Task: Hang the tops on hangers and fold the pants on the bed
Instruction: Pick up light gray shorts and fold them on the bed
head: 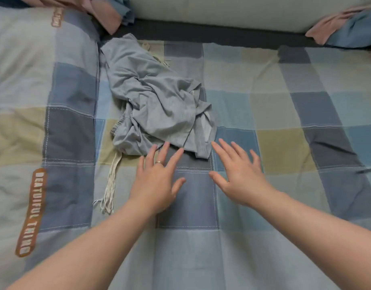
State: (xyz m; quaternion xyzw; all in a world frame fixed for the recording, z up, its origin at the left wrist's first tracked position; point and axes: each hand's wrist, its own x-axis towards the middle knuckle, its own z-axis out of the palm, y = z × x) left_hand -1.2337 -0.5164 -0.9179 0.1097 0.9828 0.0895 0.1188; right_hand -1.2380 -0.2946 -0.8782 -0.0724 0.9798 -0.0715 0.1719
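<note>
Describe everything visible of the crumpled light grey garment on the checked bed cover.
The crumpled light grey garment looks like soft thin jersey, bunched in wrinkled folds. A gathered elastic band shows at its left edge. It lies on the blue, grey and beige checked bed cover, partly over cream fringed cords. The left hand reaches its near edge with straight fingers; the right hand is just beside it.

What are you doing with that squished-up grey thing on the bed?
A person stretches both hands toward a crumpled grey garment lying on a checked bedspread. It looks like pants, with a stretchy waistband and a cream drawstring. The left hand has its fingers spread at the garment's near edge, and the right hand is open just beside it. Neither hand grips anything, and the garment is not yet folded.
</note>
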